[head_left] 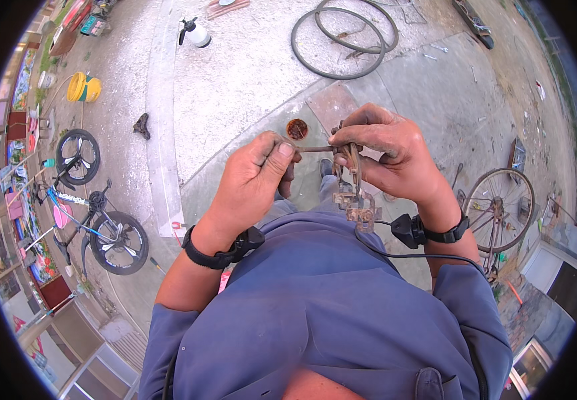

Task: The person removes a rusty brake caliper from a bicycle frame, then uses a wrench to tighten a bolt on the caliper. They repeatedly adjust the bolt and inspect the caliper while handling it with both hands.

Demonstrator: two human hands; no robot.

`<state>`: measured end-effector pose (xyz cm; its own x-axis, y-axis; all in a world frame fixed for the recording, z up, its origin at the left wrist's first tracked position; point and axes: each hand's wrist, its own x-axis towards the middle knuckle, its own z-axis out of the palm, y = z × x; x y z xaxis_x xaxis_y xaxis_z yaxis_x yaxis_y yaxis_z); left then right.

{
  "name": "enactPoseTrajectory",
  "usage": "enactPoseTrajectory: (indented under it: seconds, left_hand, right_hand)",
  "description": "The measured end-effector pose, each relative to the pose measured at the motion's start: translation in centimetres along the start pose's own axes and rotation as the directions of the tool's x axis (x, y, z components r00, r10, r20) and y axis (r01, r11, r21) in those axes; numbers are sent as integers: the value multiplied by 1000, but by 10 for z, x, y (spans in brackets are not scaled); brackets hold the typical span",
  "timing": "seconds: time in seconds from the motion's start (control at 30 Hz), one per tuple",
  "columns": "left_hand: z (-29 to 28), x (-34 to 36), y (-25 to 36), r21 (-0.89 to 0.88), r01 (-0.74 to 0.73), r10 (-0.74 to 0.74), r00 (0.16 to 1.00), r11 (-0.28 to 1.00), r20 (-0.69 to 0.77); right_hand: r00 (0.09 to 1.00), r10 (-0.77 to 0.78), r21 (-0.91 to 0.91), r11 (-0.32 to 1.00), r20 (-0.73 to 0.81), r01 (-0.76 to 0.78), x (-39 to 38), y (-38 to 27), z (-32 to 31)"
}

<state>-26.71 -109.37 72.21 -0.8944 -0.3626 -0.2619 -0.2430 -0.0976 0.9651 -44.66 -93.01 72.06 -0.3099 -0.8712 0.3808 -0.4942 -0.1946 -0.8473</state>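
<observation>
My left hand [265, 163] is closed, pinching the end of a thin rusty rod [315, 149] between thumb and fingers. The rod runs rightward to a dirty metal assembly [355, 200], which has curved arms at the top and flat rusty plates with holes hanging below, over my lap. My right hand [388, 153] is closed on the upper part of this assembly, its index finger bent over the rod's right end; some of what it grips is hidden behind the fingers. Beyond the rod, on the ground, stands a small round container [297, 129] with rusty-brown contents.
A blue-and-white bicycle [115, 243] is at left, near a dark saddle-shaped piece [143, 125] and a yellow bucket [75, 87]. Two tyres [338, 75] and a white sprayer [196, 36] lie ahead. An old spoked wheel [477, 203] is at right, with scattered tools.
</observation>
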Motion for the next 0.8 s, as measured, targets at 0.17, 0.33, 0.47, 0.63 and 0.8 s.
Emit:
enactPoseTrajectory:
  seconds: [0.17, 0.33, 0.47, 0.63, 0.8]
  left_hand:
    - [-2, 2, 3, 83, -23, 25, 1000, 996, -16]
    - [-5, 4, 3, 230, -167, 176, 984, 959, -17]
    - [-7, 3, 2, 285, -250, 261, 965, 925, -2]
    - [-11, 4, 2, 390, -324, 338, 941, 862, 37]
    - [-11, 4, -3, 325, -338, 354, 935, 883, 13]
  right_hand:
    - [995, -96, -188, 977, 14, 97, 3, -4, -2]
    - [990, -137, -255, 957, 28, 140, 5, -5, -1]
    - [989, -139, -245, 959, 40, 145, 6, -3, -2]
    - [995, -91, -165, 982, 38, 96, 6, -2, -1]
    - [995, -83, -152, 984, 55, 91, 5, 1, -1]
